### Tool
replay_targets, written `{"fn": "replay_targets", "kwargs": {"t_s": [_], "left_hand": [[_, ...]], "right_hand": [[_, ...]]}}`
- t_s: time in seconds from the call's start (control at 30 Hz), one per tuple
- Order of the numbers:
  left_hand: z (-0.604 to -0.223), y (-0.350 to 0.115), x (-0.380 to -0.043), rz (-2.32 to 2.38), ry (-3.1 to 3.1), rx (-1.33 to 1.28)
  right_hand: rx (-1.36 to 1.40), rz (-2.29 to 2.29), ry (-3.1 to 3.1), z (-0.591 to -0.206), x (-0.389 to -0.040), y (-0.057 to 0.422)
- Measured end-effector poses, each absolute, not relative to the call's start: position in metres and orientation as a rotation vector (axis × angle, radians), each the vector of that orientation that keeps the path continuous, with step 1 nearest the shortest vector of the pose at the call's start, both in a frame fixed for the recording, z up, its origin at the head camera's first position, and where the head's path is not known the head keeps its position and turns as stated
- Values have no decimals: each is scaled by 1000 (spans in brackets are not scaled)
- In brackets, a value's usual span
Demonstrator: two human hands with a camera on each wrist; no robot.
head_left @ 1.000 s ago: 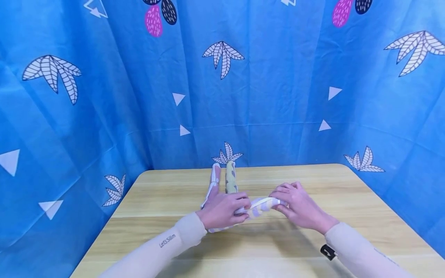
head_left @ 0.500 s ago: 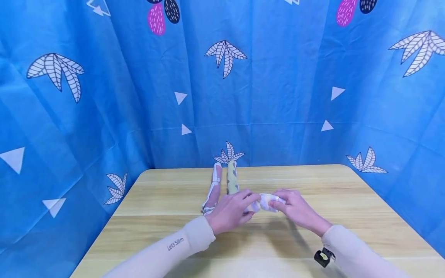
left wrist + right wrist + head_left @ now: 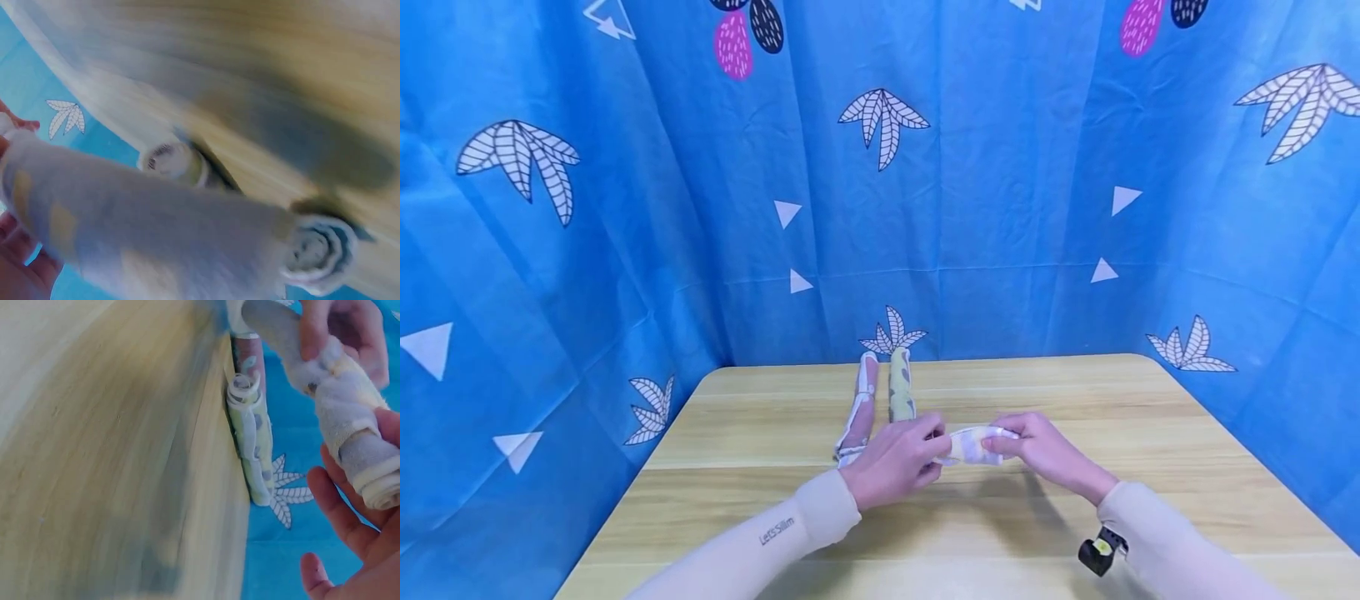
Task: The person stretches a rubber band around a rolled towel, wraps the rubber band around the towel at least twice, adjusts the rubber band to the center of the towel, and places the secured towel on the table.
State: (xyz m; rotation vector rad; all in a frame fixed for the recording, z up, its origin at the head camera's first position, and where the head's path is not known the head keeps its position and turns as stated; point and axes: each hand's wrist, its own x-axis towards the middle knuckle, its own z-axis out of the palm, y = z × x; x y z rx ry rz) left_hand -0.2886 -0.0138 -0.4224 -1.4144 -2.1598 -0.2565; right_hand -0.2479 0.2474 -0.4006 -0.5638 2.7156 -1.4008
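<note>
A rolled towel [image 3: 972,446], white and lavender with pale yellow patches, is held in the air over the table by both hands. My left hand [image 3: 901,462] grips it from above and covers its left part in the head view. At the right end, my right hand [image 3: 1037,450] pinches it between thumb and fingers. Up close in the right wrist view, the towel [image 3: 350,406] shows creases and a spiral end. The left wrist view shows its other spiral end [image 3: 312,253]. A pink roll [image 3: 861,417] and a green roll [image 3: 901,392] lie behind my left hand.
The wooden table [image 3: 760,417] runs back to a blue patterned curtain [image 3: 880,217], which also hangs at both sides. A small black device [image 3: 1097,554] is strapped at the right sleeve cuff.
My left hand has shifted right along the towel. My right hand has turned, its thumb now in front of the end. Less towel shows between the hands, and its left end is now hidden.
</note>
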Motion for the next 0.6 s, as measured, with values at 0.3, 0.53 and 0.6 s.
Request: {"fn": "replay_targets", "kwargs": {"t_s": [0.3,0.53,0.6], "left_hand": [[-418,-14,-286,-424,-2524,-1343],[-411,-18,-287,-892,-2772,-1318],[-410,-20,-287,-1014,-2810,-1319]], "right_hand": [[-516,-1442,2638,-402,-252,253],[-1145,-819,3265,-406,-244,253],[-1351,-566,3336,-409,-244,253]]}}
